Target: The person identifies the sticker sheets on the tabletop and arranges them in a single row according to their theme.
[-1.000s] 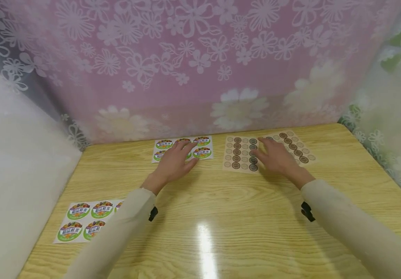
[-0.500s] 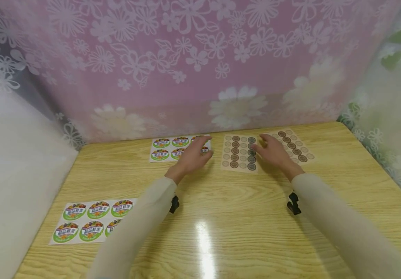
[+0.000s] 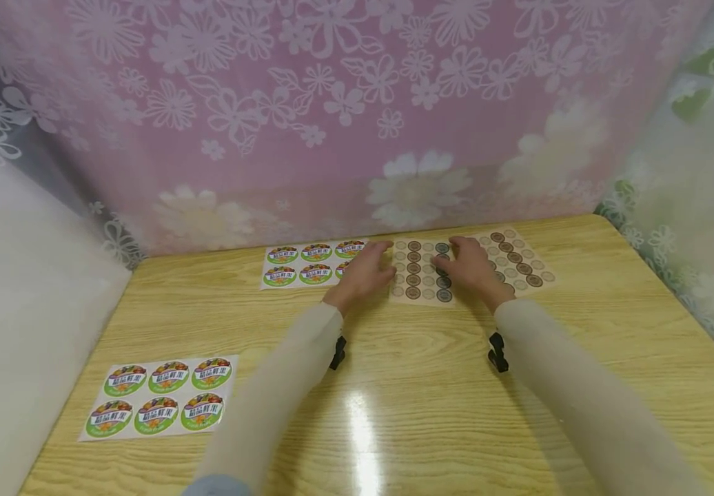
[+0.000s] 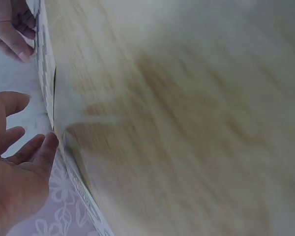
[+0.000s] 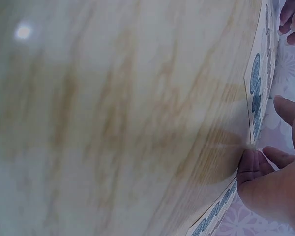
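Note:
A tan sheet of round brown and dark stickers [image 3: 421, 275] lies flat near the table's back edge, between the two hands. At its left edge is my left hand [image 3: 364, 275], thumb apart from the fingers; in the left wrist view its fingertips [image 4: 51, 140] reach the tabletop beside the sheet. My right hand [image 3: 470, 267] is at the right edge, its thumb over the dark column of stickers. The right wrist view has the fingers [image 5: 250, 164] low by the sheet's corner and the thumb raised away from them. Neither hand visibly pinches the paper.
A second tan sticker sheet [image 3: 518, 258] lies angled to the right, partly behind the right hand. A white fruit-label sheet [image 3: 298, 265] lies at the back left, partly covered by the left hand. Another fruit-label sheet [image 3: 158, 396] lies front left. A floral curtain [image 3: 332, 138] hangs behind the table.
My left hand has moved right, off the back fruit-label sheet to the tan sheet's left edge. My right hand has shifted slightly and stays at the right edge.

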### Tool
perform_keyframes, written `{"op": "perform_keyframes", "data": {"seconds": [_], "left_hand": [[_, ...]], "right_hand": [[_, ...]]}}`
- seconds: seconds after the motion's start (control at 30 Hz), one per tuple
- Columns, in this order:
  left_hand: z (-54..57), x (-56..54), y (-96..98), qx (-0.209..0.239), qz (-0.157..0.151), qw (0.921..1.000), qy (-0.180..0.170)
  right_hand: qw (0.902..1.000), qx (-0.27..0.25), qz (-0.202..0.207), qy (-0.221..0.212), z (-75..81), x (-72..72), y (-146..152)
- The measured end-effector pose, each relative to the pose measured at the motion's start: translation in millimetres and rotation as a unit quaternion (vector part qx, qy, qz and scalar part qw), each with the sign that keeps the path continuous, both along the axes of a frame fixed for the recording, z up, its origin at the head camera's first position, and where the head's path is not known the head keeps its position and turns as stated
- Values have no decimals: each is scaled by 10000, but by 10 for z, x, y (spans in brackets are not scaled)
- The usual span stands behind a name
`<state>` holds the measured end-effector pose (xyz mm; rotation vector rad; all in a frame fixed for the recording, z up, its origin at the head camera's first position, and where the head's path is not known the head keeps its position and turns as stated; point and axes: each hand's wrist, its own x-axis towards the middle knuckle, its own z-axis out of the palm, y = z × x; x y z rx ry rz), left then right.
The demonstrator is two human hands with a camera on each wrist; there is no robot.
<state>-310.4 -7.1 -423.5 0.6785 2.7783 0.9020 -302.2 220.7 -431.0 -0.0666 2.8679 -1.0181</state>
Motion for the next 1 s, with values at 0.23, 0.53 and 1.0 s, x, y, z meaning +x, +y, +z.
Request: {"op": "perform_keyframes", "data": {"seconds": [0.23, 0.53, 1.0], "left_hand": [[-33, -120, 134, -457, 196, 9985, 241], [-32, -295, 228, -627, 349, 9969, 313], [18, -456, 251, -479, 414, 9976, -279]], "right_hand": [[9999, 80, -145, -51, -30, -53, 31], [9989, 327, -180, -294, 36, -102, 21], [9989, 107, -159, -429, 71, -116, 31]]}}
